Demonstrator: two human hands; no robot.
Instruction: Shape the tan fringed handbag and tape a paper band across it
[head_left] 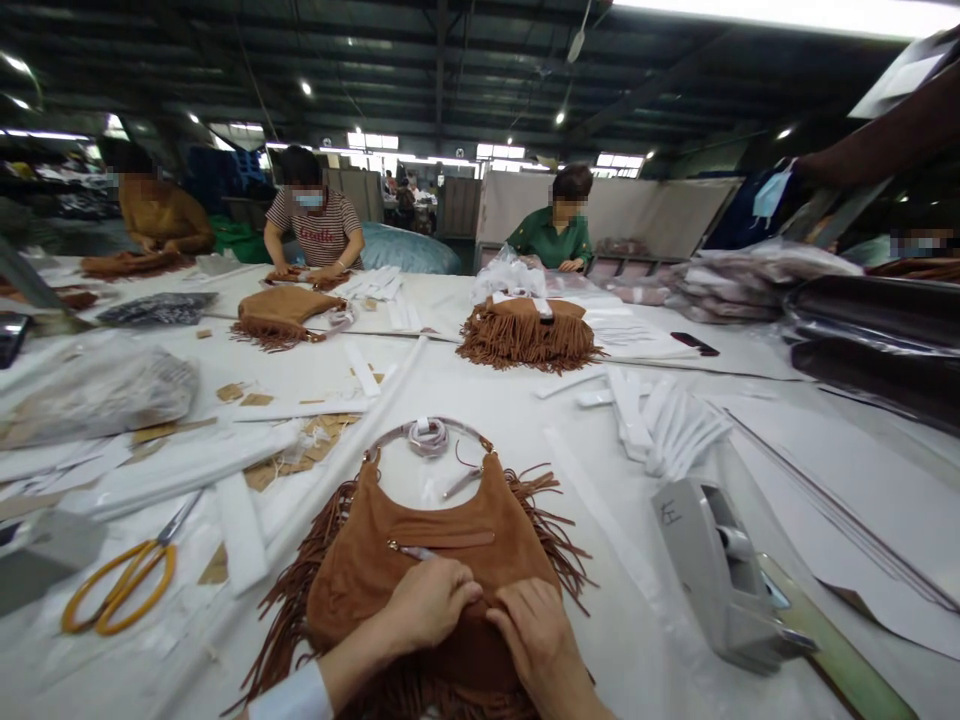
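A brown suede handbag (352, 560) lies on the white table in front of me, its long fringe spread out on both sides. A zip with a wrapped pull (414, 551) runs across its upper middle. The curved shoulder strap (390, 432) points away from me, with a wrapped roll (428, 437) at its top. Both hands rest on the lower middle of the bag, close together. My left hand (436, 603) is closed, thumb and fingers pinching at the suede. Just beside it, my right hand (536, 625) has curled fingers gripping the same surface.
Orange-handled scissors (124, 590) lie at left near white strips and brown paper scraps. At right stand a grey tape dispenser (716, 570) and fanned white strips (652, 420). Fringed bags (529, 335) are stacked across the table, where several co-workers (551, 230) work.
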